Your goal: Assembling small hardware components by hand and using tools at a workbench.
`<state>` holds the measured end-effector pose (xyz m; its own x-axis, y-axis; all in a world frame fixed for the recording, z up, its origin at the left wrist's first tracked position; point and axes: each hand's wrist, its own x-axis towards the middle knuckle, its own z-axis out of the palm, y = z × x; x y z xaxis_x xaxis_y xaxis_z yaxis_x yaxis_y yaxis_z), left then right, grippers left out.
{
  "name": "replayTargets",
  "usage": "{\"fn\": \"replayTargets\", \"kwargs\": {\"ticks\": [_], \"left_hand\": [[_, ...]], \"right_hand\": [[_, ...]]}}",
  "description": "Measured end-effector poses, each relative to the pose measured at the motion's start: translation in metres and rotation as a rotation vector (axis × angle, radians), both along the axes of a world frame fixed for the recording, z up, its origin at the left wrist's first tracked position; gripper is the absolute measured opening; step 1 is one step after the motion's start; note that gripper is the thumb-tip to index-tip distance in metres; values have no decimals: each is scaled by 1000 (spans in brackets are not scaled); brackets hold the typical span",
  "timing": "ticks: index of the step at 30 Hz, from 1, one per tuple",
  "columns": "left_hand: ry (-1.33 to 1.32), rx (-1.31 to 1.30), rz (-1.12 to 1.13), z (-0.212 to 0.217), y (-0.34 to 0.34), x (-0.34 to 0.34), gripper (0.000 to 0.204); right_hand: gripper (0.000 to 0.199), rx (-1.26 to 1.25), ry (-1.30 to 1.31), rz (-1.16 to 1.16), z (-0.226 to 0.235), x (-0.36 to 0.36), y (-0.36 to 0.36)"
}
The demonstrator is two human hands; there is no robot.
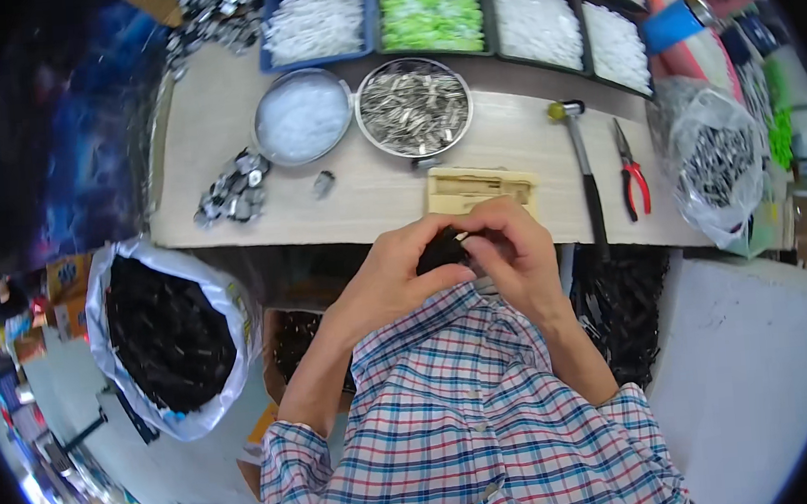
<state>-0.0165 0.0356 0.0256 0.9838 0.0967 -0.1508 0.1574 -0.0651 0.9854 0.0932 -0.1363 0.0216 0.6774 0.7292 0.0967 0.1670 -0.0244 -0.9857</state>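
Observation:
My left hand [388, 274] and my right hand [514, 243] meet close to my chest, both pinching a small black part [441, 247] with a bit of metal at its tip. The part is mostly hidden by my fingers. Just beyond my hands, a cream wooden jig block [480, 189] lies on the table edge. A round metal bowl of small metal clips [414, 107] and a bowl of white pieces [302, 118] stand farther back.
Trays of white [317, 17] and green [430, 8] plastic pieces line the back. A hammer [582, 157] and red-handled pliers [632, 172] lie to the right, next to a clear bag of metal parts [714, 166]. A sack of black parts [165, 332] stands lower left.

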Motion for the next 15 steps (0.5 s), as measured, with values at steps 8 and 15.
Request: {"fn": "replayTargets", "kwargs": {"ticks": [8, 15], "left_hand": [[-434, 907, 158, -20, -27, 39, 50], [-705, 1103, 56, -59, -68, 48, 42]], "right_hand": [[10, -89, 217, -527, -25, 39, -43], [14, -306, 211, -295, -18, 62, -31]]}}
